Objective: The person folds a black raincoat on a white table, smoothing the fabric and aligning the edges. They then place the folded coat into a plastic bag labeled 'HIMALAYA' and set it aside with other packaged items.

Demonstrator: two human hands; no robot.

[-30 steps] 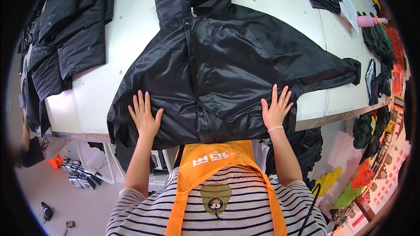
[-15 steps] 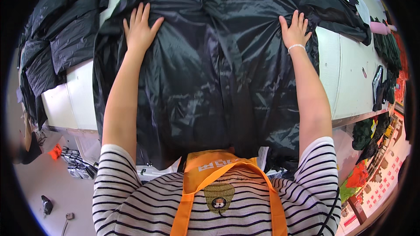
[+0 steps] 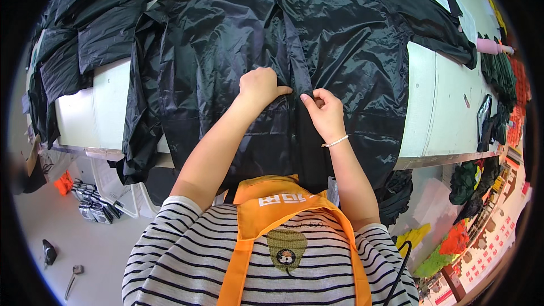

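Note:
A shiny black jacket [image 3: 226, 51] lies spread over the white table, its front opening running down the middle towards me. At the left side of that opening, my left hand [image 3: 260, 88] is closed, fingers curled under and thumb stretched to the front edge; the fingertips are hidden. Just across the opening, my right hand [image 3: 326, 113] pinches the jacket's other front edge between thumb and curled fingers. A small gap separates the two hands. One sleeve hangs in folds at the left, over the table's near edge.
More black garments [image 3: 107, 39] are piled at the left of the white table [image 3: 436, 102]. A pink cylinder [image 3: 490, 46] stands at the far right, near dark green cloth [image 3: 493, 73]. Packed bundles [image 3: 93, 201] and an orange item [image 3: 64, 182] lie on the floor at left.
Both hands have come inward and nearer from the jacket's outer sides, where they lay flat with fingers spread. Now they are closed at the front opening. The jacket appears shifted and rumpled.

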